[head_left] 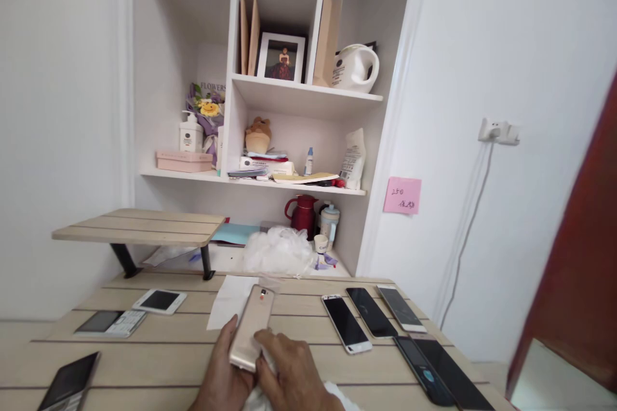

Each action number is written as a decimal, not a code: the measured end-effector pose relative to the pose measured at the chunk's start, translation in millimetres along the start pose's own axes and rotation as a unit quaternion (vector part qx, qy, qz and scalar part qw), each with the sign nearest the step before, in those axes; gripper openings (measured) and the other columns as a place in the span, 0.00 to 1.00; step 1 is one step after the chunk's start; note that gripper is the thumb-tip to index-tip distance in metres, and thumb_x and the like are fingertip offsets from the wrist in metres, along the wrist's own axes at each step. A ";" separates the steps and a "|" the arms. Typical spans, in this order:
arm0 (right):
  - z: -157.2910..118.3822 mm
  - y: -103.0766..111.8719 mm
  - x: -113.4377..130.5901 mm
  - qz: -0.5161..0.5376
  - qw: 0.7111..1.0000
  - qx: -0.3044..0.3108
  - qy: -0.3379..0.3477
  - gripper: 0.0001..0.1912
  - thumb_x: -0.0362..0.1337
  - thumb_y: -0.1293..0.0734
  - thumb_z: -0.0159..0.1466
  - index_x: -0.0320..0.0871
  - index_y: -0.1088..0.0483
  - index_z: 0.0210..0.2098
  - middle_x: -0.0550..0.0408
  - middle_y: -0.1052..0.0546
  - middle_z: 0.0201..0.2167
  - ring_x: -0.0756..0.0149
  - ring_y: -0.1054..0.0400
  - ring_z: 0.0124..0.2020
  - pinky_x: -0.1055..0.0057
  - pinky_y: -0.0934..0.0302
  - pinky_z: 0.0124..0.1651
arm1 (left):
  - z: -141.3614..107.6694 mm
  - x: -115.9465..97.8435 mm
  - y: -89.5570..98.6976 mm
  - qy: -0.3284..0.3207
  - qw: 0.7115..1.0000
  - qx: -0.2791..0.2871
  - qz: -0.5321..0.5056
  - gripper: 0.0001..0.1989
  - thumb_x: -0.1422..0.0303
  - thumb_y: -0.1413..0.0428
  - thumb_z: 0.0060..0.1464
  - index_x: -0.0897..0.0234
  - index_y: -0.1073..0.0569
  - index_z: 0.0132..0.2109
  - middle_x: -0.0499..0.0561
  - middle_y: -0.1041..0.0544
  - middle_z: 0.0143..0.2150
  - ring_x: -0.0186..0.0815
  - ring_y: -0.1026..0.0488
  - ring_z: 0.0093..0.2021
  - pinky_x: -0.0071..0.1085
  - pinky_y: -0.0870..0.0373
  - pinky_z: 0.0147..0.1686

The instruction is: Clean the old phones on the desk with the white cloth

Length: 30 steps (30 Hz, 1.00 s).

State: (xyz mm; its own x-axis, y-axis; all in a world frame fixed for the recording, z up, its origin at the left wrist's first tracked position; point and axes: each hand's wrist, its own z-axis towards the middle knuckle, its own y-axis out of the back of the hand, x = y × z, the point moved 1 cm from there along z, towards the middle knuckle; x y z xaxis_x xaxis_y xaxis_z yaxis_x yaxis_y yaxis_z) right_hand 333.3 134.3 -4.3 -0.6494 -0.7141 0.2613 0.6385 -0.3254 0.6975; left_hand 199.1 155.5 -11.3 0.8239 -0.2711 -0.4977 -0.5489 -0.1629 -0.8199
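A gold smartphone point(257, 318) is tilted in front of me, its back with the camera facing up. My left hand point(224, 369) is closed around its lower left side. Over the lower right part of the phone, my right hand point(294, 369) has its fingers bent, with the index fingertip against the back cover. Bunched white tissue point(270, 363) shows between the right thumb and fingers, and more of it hangs below the hands. A flat white sheet of paper point(226, 302) lies on the slatted wooden table point(294, 327) behind the phone.
Several phones lie to the right, including a white-framed phone point(347, 324) and a dark phone point(424, 372). At left are a white phone point(160, 300), a keypad phone point(110, 322) and another phone point(70, 382). A small raised stand point(139, 226) and crumpled plastic point(279, 250) sit at the back.
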 end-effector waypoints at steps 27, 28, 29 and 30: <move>1.0 13.8 -43.2 -0.006 0.983 -0.119 -0.142 0.14 0.43 0.47 0.73 0.50 0.38 0.54 0.57 0.20 0.33 0.57 0.25 0.29 0.67 0.37 0.31 | -2.8 6.0 -6.0 0.021 0.993 0.026 0.110 0.24 0.63 0.39 0.54 0.77 0.27 0.53 0.67 0.18 0.35 0.51 0.20 0.30 0.33 0.31 0.19; 1.0 14.2 -43.3 -0.008 0.983 -0.120 -0.141 0.15 0.43 0.47 0.73 0.49 0.38 0.55 0.56 0.20 0.34 0.57 0.25 0.29 0.66 0.37 0.31 | -2.9 6.0 -6.7 0.023 0.994 0.022 0.109 0.24 0.63 0.39 0.55 0.77 0.27 0.53 0.67 0.18 0.35 0.51 0.20 0.30 0.33 0.31 0.19; 1.0 14.0 -43.1 -0.009 0.983 -0.117 -0.138 0.15 0.43 0.47 0.72 0.50 0.39 0.55 0.56 0.20 0.35 0.57 0.25 0.30 0.66 0.36 0.32 | -2.9 5.9 -7.4 0.025 0.994 0.018 0.106 0.24 0.63 0.39 0.55 0.78 0.27 0.53 0.67 0.18 0.34 0.51 0.20 0.30 0.33 0.31 0.19; 1.1 13.4 -42.5 -0.008 0.985 -0.113 -0.132 0.15 0.43 0.47 0.72 0.50 0.38 0.55 0.56 0.20 0.34 0.57 0.25 0.30 0.66 0.36 0.32 | -2.8 5.7 -8.1 0.027 0.994 0.015 0.102 0.23 0.63 0.39 0.55 0.78 0.27 0.52 0.67 0.18 0.34 0.51 0.20 0.30 0.33 0.30 0.19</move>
State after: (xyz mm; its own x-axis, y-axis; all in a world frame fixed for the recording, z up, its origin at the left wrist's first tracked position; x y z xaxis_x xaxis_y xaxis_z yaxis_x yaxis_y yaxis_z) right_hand 369.0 160.9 -5.4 -0.7255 -0.5314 0.4374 0.6839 -0.4854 0.5448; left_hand 207.8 152.6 -6.7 0.6864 -0.3463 -0.6395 -0.6988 -0.0706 -0.7119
